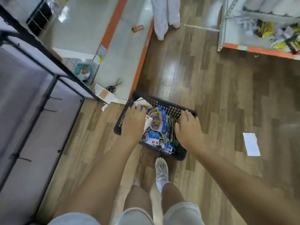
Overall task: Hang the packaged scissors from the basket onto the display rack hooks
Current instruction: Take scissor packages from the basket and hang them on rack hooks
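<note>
Left hand (134,123) grips scissors packs (156,123), long axes pointing away; right hand (189,129) flat, open over basket (164,103).

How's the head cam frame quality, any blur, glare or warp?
Head view: soft motion blur throughout, worst on the display rack; window glare streaks the wood floor; wide-angle warp bends the edges; basket and both hands stay readable, package print doesn't.

Floor right of basket (170,109) open; display rack (48,88) w/ hooks crowds left side.
</note>
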Motion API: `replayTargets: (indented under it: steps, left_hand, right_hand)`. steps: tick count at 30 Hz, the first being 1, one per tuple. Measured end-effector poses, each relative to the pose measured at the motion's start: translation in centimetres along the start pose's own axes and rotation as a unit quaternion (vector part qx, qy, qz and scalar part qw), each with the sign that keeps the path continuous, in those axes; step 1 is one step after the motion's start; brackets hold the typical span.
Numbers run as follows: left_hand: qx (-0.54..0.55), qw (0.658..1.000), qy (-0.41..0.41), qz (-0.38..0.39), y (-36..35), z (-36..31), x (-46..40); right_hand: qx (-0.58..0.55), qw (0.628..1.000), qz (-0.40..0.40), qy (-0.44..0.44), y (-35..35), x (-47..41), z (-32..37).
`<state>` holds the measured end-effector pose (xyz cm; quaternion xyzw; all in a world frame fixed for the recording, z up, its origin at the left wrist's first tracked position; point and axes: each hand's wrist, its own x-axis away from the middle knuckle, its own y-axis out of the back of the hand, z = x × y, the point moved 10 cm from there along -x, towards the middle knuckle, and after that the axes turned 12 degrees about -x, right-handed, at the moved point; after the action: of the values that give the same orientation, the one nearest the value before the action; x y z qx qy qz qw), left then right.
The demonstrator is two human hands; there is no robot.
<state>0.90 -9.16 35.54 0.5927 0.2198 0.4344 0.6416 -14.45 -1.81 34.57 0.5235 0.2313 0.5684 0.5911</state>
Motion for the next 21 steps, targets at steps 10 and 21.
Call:
replayTargets:
  steps: [10, 21]
  left_hand:
    - [-0.048, 0.990, -0.023, 0.130, -25.0, 0.3, -5.4]
    - [-0.035, 0.997, 0.021, 0.070, -44.7, 1.2, -17.4]
  right_hand:
    - [-0.003, 0.996, 0.085, 0.039, -23.3, -9.1, -3.1]
    - [-0.019, 0.991, 0.023, 0.134, -42.3, -25.0, -3.3]
